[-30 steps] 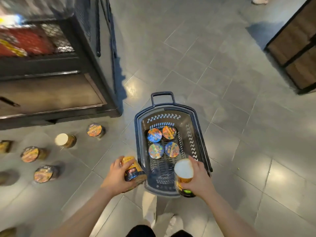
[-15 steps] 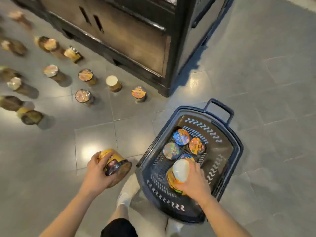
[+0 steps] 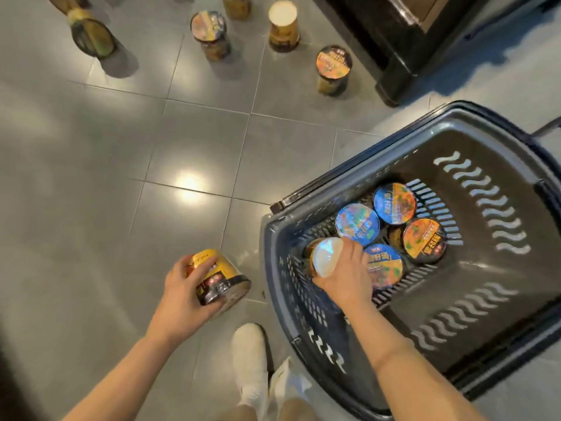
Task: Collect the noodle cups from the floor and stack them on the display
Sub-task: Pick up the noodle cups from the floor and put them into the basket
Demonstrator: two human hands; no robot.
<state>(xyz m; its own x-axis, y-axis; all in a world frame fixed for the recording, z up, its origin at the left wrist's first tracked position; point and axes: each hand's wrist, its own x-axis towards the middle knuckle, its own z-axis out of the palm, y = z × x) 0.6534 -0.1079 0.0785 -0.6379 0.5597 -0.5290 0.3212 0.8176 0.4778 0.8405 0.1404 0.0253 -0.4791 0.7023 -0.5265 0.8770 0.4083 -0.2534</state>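
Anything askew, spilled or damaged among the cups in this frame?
No spill or damage shows. Two cups stand upside down with the pale base up: one on the floor, one that the right hand sets in the basket. The four cups beside it stand lid up. The left hand holds a cup tilted.

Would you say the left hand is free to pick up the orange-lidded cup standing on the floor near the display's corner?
Probably not yet: the left hand already grips a yellow cup, so it has no free fingers. The floor between it and the orange-lidded cup looks bare, but that cup stands well beyond it.
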